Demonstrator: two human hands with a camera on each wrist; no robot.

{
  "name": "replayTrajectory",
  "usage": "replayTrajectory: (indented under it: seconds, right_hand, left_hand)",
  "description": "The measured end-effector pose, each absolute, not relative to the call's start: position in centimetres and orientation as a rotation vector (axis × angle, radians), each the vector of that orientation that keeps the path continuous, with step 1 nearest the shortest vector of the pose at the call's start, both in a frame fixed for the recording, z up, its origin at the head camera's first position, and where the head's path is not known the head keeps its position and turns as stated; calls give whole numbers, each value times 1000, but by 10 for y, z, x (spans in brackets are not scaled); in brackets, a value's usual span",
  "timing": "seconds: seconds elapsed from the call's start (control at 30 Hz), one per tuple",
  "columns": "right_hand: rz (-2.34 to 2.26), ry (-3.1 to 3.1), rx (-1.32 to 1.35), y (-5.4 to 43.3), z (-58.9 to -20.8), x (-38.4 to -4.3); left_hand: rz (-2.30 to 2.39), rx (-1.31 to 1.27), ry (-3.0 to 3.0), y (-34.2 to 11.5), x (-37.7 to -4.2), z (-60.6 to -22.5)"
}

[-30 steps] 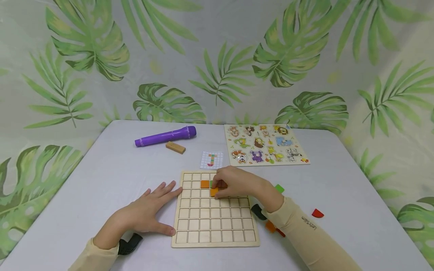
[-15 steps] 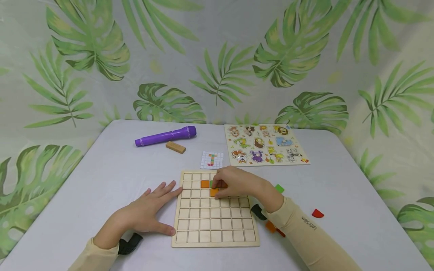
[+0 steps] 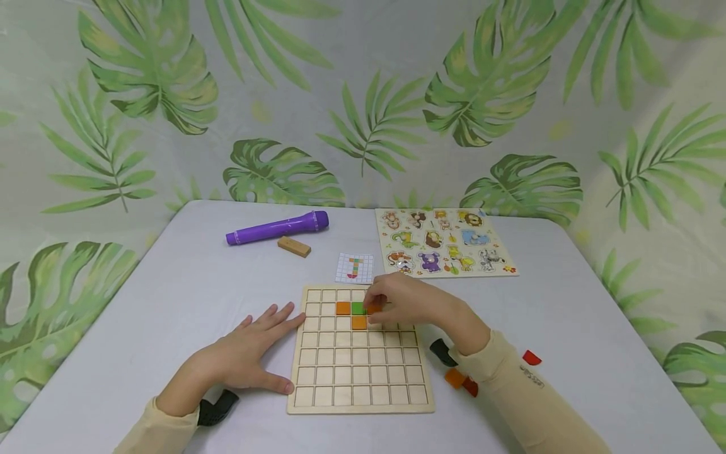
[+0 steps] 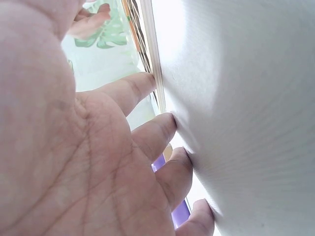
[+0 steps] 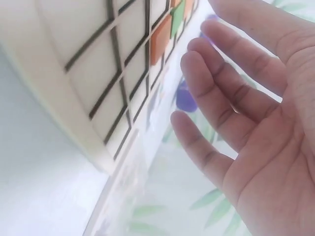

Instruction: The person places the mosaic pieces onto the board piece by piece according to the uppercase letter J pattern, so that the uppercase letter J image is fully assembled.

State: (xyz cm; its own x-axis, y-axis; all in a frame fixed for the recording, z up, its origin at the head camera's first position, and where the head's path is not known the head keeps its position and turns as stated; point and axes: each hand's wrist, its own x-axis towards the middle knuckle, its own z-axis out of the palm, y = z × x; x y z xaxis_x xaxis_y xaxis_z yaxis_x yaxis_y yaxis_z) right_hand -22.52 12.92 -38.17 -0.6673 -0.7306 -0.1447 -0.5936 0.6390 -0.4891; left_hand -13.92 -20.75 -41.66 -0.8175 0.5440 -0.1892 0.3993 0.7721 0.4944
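Orange square tile (image 3: 455, 378) lies loose on white table (image 3: 159, 315), right of pale wooden grid board (image 3: 342, 374). Right hand (image 3: 411, 304) nearer, fingers loosely bent, seems holding nothing; tile sits back toward person. Left hand (image 3: 238, 356) spread by board's left edge.

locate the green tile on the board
In the head view, the green tile sits on the wooden board, second row from the top, between two orange tiles, just left of the right hand.
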Motion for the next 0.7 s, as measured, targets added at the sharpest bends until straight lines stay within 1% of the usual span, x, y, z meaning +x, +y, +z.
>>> replayTrajectory:
  seconds: [0.43, 0.7]
  right_hand:
    - [-566, 2536, -1066, 148, -387, -222]
    - [-597, 2563, -963, 168, -384, -220]
  left_hand:
    - [652, 719, 2633, -207, -139, -418]
    - [632, 724, 2640, -207, -140, -417]
